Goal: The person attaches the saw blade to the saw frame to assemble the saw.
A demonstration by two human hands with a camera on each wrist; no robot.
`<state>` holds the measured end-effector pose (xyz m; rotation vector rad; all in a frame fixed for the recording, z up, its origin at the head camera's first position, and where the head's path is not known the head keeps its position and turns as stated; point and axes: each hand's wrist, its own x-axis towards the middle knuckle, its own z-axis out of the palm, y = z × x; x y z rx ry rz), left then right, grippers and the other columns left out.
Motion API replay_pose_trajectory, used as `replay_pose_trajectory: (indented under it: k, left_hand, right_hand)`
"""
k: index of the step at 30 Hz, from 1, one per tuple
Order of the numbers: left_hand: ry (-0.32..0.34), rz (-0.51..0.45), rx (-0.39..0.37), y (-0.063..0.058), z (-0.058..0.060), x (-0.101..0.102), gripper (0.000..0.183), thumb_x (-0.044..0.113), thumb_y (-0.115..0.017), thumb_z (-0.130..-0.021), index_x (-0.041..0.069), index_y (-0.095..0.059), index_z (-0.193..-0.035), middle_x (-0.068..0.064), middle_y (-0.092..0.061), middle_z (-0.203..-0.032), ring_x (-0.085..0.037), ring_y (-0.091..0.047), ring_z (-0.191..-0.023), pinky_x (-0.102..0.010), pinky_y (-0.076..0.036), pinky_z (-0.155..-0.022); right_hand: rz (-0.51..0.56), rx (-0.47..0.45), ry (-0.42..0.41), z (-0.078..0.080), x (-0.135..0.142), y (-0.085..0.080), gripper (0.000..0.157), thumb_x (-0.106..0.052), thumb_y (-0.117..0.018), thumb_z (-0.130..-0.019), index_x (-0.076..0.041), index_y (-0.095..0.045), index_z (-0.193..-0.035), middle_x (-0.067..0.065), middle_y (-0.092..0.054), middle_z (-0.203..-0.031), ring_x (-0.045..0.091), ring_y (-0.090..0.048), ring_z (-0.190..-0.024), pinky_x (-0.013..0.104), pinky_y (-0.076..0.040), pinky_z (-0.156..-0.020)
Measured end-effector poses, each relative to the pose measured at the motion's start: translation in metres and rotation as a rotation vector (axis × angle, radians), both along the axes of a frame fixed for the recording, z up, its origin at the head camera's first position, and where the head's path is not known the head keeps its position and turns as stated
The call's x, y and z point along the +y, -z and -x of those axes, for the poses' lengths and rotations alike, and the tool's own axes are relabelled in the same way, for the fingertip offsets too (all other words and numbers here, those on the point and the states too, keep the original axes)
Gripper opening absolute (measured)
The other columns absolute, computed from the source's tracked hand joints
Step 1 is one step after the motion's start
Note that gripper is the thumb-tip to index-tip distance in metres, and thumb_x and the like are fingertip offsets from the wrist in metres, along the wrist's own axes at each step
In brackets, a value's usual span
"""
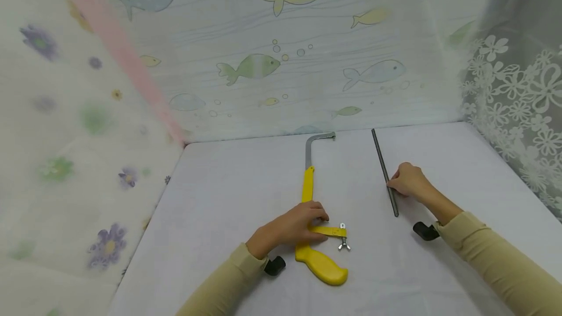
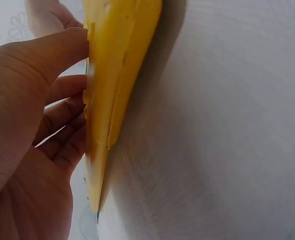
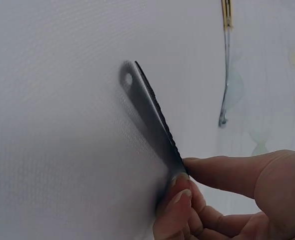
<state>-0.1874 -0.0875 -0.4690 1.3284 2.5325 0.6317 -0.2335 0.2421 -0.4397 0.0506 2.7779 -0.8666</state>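
Observation:
A hacksaw frame (image 1: 308, 184) with a yellow handle (image 1: 327, 268) and a grey curved front end lies on the white table; no blade spans it. My left hand (image 1: 296, 223) holds its yellow body just above the handle, by the short arm with the wing nut (image 1: 344, 245). In the left wrist view, thumb and fingertips meet the edge of the yellow body (image 2: 107, 75). To the right, my right hand (image 1: 410, 182) pinches a dark saw blade (image 1: 381, 160) between thumb and fingers. The right wrist view shows the toothed edge and a hole at one end of the blade (image 3: 152, 117).
White cloth covers the table (image 1: 228, 174). A fish-print curtain (image 1: 246, 106) hangs along its back edge, a flower-print curtain (image 1: 127, 160) on the left and a lace one (image 1: 531, 111) on the right. A black wrist device (image 1: 275, 266) sits under each cuff.

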Motion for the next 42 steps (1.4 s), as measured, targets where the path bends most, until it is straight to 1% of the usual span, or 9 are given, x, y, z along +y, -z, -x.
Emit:
replay_pose_trajectory:
  k: [5,12,18,27,31,36,42]
  left_hand:
    - [0.006,-0.005,-0.020,0.000,0.000,0.003,0.034,0.034,-0.071,-0.083,0.016,-0.062,-0.110,0.011,-0.053,-0.103,-0.003,-0.048,-0.089,-0.010,-0.040,-0.079]
    - [0.017,-0.014,-0.063,0.000,-0.002,0.008,0.029,0.030,-0.069,-0.086,0.016,-0.062,-0.110,0.011,-0.052,-0.100,-0.001,-0.048,-0.087,-0.010,-0.041,-0.077]
    - [0.033,0.010,-0.111,0.002,-0.004,0.010,0.023,0.026,-0.065,-0.089,0.018,-0.061,-0.111,0.012,-0.054,-0.102,0.001,-0.049,-0.090,-0.011,-0.041,-0.081]
    - [0.037,0.035,-0.160,-0.003,-0.007,0.014,0.024,0.023,-0.061,-0.092,0.015,-0.060,-0.114,0.011,-0.055,-0.105,0.001,-0.048,-0.092,-0.012,-0.041,-0.083]
    - [0.046,0.037,-0.158,-0.002,-0.006,0.014,0.024,0.023,-0.060,-0.093,0.014,-0.060,-0.115,0.011,-0.055,-0.106,0.001,-0.048,-0.092,-0.012,-0.040,-0.084]
    - [0.048,0.027,-0.153,0.000,-0.006,0.014,0.023,0.025,-0.060,-0.093,0.016,-0.059,-0.114,0.012,-0.054,-0.106,0.001,-0.048,-0.092,-0.012,-0.040,-0.084]
    - [0.045,-0.010,-0.168,0.003,-0.005,0.012,0.017,0.025,-0.061,-0.092,0.018,-0.058,-0.107,0.014,-0.054,-0.100,0.000,-0.048,-0.089,-0.012,-0.041,-0.081]
  right_hand:
    - [0.011,0.012,-0.003,0.000,0.001,-0.001,0.023,-0.013,-0.063,-0.086,0.009,-0.061,-0.090,0.011,-0.060,-0.071,0.018,-0.055,-0.060,0.029,-0.044,-0.052]
    - [0.045,0.018,-0.015,0.001,0.002,0.000,0.022,-0.014,-0.065,-0.086,0.007,-0.063,-0.090,0.007,-0.064,-0.068,0.017,-0.057,-0.061,0.030,-0.043,-0.053]
    - [0.096,0.013,-0.029,0.002,0.007,0.001,0.021,-0.014,-0.067,-0.084,0.006,-0.064,-0.089,0.004,-0.064,-0.065,0.016,-0.059,-0.059,0.029,-0.045,-0.054]
    - [0.196,-0.021,-0.081,0.005,0.015,0.005,0.022,-0.010,-0.066,-0.085,0.009,-0.062,-0.095,0.010,-0.064,-0.077,0.016,-0.062,-0.062,0.030,-0.051,-0.058]
    - [0.223,-0.032,-0.085,0.003,0.016,0.005,0.022,-0.010,-0.065,-0.086,0.009,-0.062,-0.096,0.011,-0.064,-0.080,0.017,-0.063,-0.063,0.030,-0.051,-0.059]
    - [0.303,-0.056,-0.083,0.000,0.017,0.003,0.026,-0.010,-0.063,-0.088,0.012,-0.059,-0.101,0.013,-0.063,-0.083,0.019,-0.064,-0.066,0.030,-0.053,-0.061]
    - [0.428,-0.098,-0.110,-0.004,0.015,0.000,0.027,-0.007,-0.060,-0.089,0.015,-0.056,-0.105,0.014,-0.062,-0.085,0.020,-0.063,-0.070,0.032,-0.054,-0.064]
